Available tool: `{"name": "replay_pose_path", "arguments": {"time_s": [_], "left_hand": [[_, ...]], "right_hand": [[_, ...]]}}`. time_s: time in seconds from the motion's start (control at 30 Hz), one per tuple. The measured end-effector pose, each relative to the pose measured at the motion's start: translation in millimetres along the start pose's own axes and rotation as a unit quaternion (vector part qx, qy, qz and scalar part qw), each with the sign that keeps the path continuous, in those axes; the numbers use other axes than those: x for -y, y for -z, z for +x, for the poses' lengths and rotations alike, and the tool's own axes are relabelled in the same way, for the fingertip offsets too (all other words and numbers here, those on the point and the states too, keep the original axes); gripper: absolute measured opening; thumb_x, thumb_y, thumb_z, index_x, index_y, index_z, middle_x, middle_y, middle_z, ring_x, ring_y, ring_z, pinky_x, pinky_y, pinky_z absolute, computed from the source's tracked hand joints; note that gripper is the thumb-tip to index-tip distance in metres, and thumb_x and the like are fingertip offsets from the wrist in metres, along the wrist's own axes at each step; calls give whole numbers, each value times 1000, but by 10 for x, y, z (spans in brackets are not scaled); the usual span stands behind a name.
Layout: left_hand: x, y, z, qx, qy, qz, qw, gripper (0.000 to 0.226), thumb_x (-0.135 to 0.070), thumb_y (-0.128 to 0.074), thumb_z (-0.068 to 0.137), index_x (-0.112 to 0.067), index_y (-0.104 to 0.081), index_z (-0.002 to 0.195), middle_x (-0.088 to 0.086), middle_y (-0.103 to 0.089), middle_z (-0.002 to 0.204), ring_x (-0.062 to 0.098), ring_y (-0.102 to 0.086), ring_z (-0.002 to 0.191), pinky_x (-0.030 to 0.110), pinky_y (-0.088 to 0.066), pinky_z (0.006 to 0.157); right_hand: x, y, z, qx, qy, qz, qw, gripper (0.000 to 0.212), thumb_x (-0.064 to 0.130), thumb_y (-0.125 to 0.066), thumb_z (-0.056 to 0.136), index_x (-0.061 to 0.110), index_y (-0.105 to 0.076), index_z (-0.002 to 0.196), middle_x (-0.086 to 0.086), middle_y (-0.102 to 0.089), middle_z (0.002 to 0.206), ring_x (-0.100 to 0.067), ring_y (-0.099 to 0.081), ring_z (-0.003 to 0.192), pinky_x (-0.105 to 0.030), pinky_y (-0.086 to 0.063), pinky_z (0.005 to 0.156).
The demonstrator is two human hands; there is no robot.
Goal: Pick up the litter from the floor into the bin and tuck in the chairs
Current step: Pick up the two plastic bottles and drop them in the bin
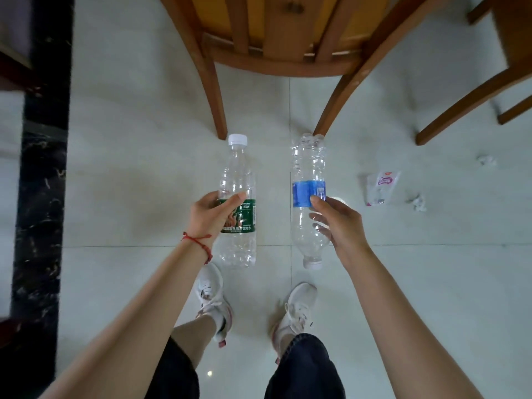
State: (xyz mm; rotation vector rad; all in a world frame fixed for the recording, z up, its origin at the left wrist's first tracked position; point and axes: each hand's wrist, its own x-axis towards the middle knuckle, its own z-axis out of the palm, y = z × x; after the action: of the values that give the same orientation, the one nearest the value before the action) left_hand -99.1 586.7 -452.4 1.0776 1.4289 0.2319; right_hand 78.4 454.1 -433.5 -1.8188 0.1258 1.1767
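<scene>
Both hands are clamped on empty plastic bottles, held up off the floor (144, 168). Left hand (211, 216) grips the green-label bottle (238, 203) round its middle, cap pointing away. Right hand (338, 223) grips the blue-label bottle (308, 197) at and below the label, cap toward the person, body crumpled.

No bin in view, so next is prob. turning to find it. Bottles are light and slick w/ thin walls; hold at the label band as now, don't squeeze harder. Drop one at a time if the bin mouth is narrow.

More litter on the floor to the right: a white wrapper (381, 187) and two paper scraps (417, 203), (486, 160).

Room: the chair (282, 47) is straight ahead, its legs just beyond the bottle ends, so step back before turning. A 2nd chair (495, 67) crowds the right; a dark strip (43, 168) runs along the left. Open floor is behind and at centre.
</scene>
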Motion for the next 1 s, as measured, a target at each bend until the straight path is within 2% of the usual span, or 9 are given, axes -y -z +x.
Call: {"name": "replay_pose_path", "arguments": {"time_s": [0.1,0.27,0.4,0.5,0.57,0.8,1.0], "left_hand": [[-365,174,-412,0,-1,-11,1000,23,-37,-74,69,-19,-61,69,-18,-51,39,-1,-50,38,9,-40,41],[-938,451,-1073,3,1,-25,1000,28,-34,-74,71,-12,-65,86,-15,-58,47,2,-54,42,12,-45,44],[-1346,639,-1529,10,-2,-22,1000,33,-32,-73,73,-8,-61,93,0,-61,66,8,-57,45,14,-46,44],[-1614,816,-1787,8,0,-48,999,30,-32,-73,72,-9,-61,88,5,-62,71,9,-58,46,16,-48,46],[-1763,957,-1909,5,1,-62,998,37,-33,-73,72,-7,-61,95,6,-64,74,12,-59,51,18,-50,48],[-2077,1522,-2179,-15,-9,-107,994,41,-30,-73,73,-6,-61,103,8,-62,73,6,-58,44,15,-49,45],[-2095,1970,-2289,-56,-23,-126,990,29,-31,-72,73,-10,-63,91,7,-66,76,9,-62,52,16,-50,47]], "right_hand": [[295,-23,-473,2,1,14,1000,7,29,-71,76,23,-68,80,0,-68,79,-12,-63,75,-22,-47,66],[802,-70,-1218,3,7,28,1000,6,29,-70,76,25,-68,79,0,-67,79,-11,-63,75,-21,-47,65],[1178,-142,-1717,7,8,30,999,6,31,-69,77,27,-68,80,0,-67,81,-10,-64,76,-21,-46,66],[1418,-235,-2049,7,22,20,1000,5,31,-69,77,28,-67,79,2,-67,80,-10,-63,76,-21,-46,66],[1560,-309,-2228,10,29,19,999,5,32,-69,77,29,-66,80,3,-68,81,-9,-63,77,-20,-46,65],[1881,-662,-2689,32,54,-25,998,7,34,-68,79,30,-63,81,1,-68,87,-12,-64,83,-21,-46,64],[1998,-1065,-2876,74,87,-72,991,9,39,-68,77,32,-63,81,3,-68,91,-13,-64,87,-19,-47,66]]}}
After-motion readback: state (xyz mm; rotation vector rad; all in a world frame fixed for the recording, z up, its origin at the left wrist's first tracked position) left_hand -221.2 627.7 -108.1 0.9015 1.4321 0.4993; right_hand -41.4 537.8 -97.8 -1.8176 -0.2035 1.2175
